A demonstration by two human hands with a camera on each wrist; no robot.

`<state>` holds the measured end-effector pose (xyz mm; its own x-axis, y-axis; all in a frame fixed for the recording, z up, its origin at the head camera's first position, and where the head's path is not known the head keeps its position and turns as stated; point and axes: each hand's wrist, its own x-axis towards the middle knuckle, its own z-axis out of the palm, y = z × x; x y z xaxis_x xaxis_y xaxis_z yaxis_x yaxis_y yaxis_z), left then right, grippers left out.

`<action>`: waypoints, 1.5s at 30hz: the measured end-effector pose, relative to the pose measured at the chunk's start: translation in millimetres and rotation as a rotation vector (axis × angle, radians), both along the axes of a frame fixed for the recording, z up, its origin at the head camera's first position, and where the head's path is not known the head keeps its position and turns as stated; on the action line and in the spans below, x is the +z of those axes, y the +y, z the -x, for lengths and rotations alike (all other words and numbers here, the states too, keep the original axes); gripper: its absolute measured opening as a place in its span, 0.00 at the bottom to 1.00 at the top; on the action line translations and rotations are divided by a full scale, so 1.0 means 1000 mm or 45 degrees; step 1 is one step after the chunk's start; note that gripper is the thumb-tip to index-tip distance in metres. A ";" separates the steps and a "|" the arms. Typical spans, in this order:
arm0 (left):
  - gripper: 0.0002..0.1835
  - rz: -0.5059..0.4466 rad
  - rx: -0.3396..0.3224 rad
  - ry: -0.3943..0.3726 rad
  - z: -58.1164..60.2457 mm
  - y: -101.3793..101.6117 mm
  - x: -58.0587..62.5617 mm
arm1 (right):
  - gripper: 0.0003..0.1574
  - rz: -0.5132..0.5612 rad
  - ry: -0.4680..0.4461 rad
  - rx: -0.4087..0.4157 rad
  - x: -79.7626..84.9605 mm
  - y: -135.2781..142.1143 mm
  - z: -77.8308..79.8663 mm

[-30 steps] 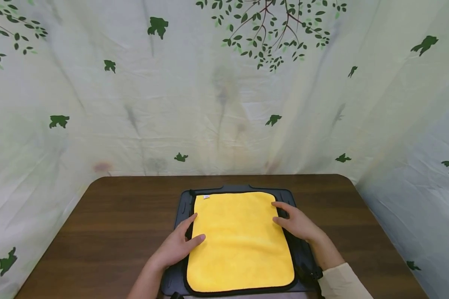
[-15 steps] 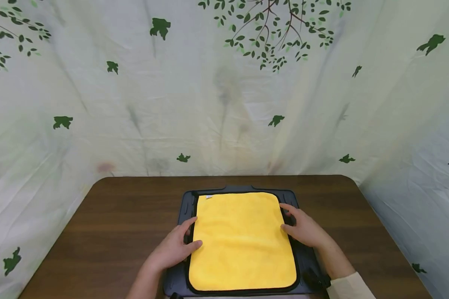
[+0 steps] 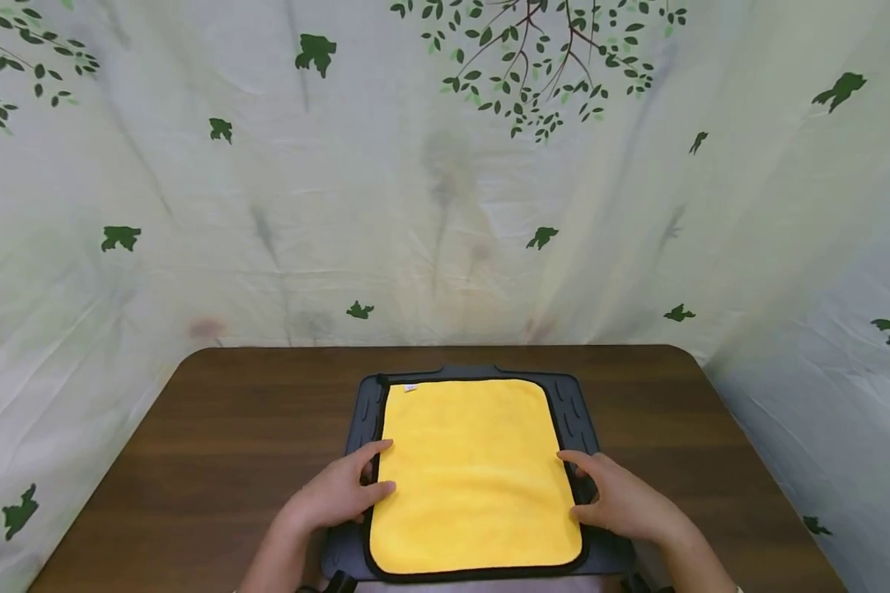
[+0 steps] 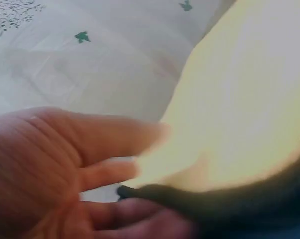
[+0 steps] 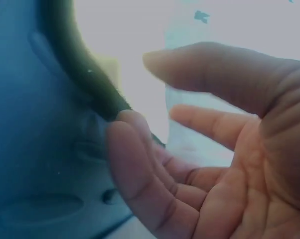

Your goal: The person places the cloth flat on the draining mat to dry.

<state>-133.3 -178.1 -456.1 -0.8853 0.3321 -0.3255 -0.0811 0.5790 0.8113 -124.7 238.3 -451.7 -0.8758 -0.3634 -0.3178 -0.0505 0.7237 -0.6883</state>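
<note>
A yellow cloth (image 3: 475,478) with a black edging and a small white tag (image 3: 410,387) lies flat on a dark blue-grey plastic board (image 3: 578,420). My left hand (image 3: 334,494) rests at the cloth's left edge, thumb and forefinger spread apart with their tips over the yellow. On the opposite side my right hand (image 3: 623,502) has thumb and forefinger tips at the right edge. The right wrist view shows the right fingers (image 5: 135,169) loosely bent beside the black edging (image 5: 85,74), with nothing pinched. Left fingers (image 4: 115,174) are blurred along the cloth border in the left wrist view.
The board sits on a dark brown wooden table (image 3: 267,428) with rounded far corners. A whitish curtain (image 3: 386,206) printed with green leaves and branches hangs behind and around the table. Part of a black object (image 3: 341,582) shows at the bottom near the left wrist.
My right hand has slid toward me down the cloth's right edge, from near the upper corner to about mid-edge. The left hand has shifted slightly nearer along its edge.
</note>
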 end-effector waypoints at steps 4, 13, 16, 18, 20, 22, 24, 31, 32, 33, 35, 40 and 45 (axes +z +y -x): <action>0.39 -0.017 0.181 0.109 0.018 0.007 -0.006 | 0.42 -0.029 0.120 0.043 -0.005 -0.005 0.013; 0.44 0.172 0.141 0.369 0.039 0.014 -0.017 | 0.38 -0.245 0.213 0.082 -0.004 -0.022 0.008; 0.42 0.314 0.126 0.499 0.030 0.015 -0.015 | 0.40 -0.339 0.208 0.087 0.001 -0.026 0.000; 0.40 0.389 0.085 0.525 0.022 0.018 -0.011 | 0.40 -0.359 0.245 0.086 0.004 -0.028 -0.004; 0.40 0.433 0.004 0.486 0.015 0.021 -0.008 | 0.40 -0.326 0.287 0.120 0.006 -0.031 -0.006; 0.41 0.454 -0.094 0.400 0.008 0.024 -0.005 | 0.39 -0.286 0.309 0.175 0.006 -0.033 -0.006; 0.44 0.488 -0.159 0.313 0.001 0.025 -0.002 | 0.39 -0.279 0.292 0.211 0.005 -0.034 -0.007; 0.46 0.654 -0.144 0.228 -0.016 0.022 0.016 | 0.35 -0.490 0.201 0.023 0.016 -0.027 -0.008; 0.45 0.643 -0.163 0.235 -0.018 0.024 0.018 | 0.34 -0.507 0.240 0.036 0.018 -0.030 -0.009; 0.44 0.617 -0.198 0.246 -0.019 0.028 0.020 | 0.34 -0.497 0.282 0.070 0.018 -0.034 -0.010; 0.41 0.549 -0.311 0.265 -0.023 0.039 0.022 | 0.34 -0.441 0.363 0.193 0.017 -0.046 -0.012; 0.39 0.513 -0.583 0.256 -0.036 0.060 0.020 | 0.35 -0.337 0.381 0.437 0.008 -0.065 -0.020; 0.33 0.626 -0.473 0.232 -0.045 0.042 0.024 | 0.32 -0.476 0.293 0.236 0.011 -0.042 -0.018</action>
<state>-88.8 -136.3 -432.1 -0.7954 0.4777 -0.3730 0.3107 0.8498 0.4259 -106.5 196.0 -440.6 -0.8700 -0.4176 -0.2621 -0.3226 0.8842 -0.3379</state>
